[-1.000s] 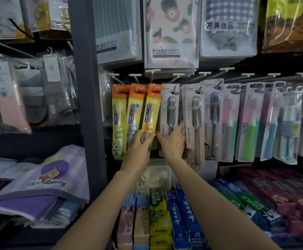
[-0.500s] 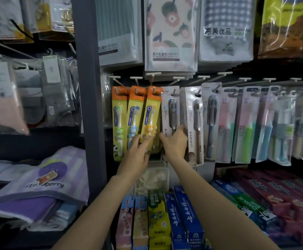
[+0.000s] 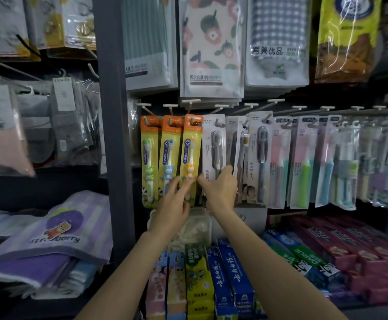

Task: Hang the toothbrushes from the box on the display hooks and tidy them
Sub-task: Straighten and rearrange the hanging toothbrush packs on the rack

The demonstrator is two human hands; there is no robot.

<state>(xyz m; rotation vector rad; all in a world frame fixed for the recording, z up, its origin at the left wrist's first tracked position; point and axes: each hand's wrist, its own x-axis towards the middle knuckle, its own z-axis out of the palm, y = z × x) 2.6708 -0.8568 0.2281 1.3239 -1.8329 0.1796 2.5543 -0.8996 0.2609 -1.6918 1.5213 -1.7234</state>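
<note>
Three children's toothbrush packs with orange tops hang side by side on the display hooks (image 3: 190, 101): green (image 3: 149, 158), blue (image 3: 168, 155) and yellow (image 3: 190, 153). My left hand (image 3: 173, 205) reaches up with straight fingers that touch the lower ends of the blue and yellow packs. To their right hangs a white pack with a grey toothbrush (image 3: 213, 144). My right hand (image 3: 220, 188) grips its lower end, thumb at the left edge and fingers across the front. More white packs (image 3: 259, 155) and pastel packs (image 3: 304, 162) hang further right. No box is in view.
A dark upright post (image 3: 109, 135) stands left of the hooks. Bagged towels (image 3: 211, 47) hang above. Toothpaste boxes (image 3: 225, 280) fill the shelf below my arms. Folded towels (image 3: 56, 236) and hanging socks (image 3: 66, 125) are at the left.
My right hand has shifted left, from the second white pack to the lower end of the first. My left hand stays at the bottoms of the children's packs.
</note>
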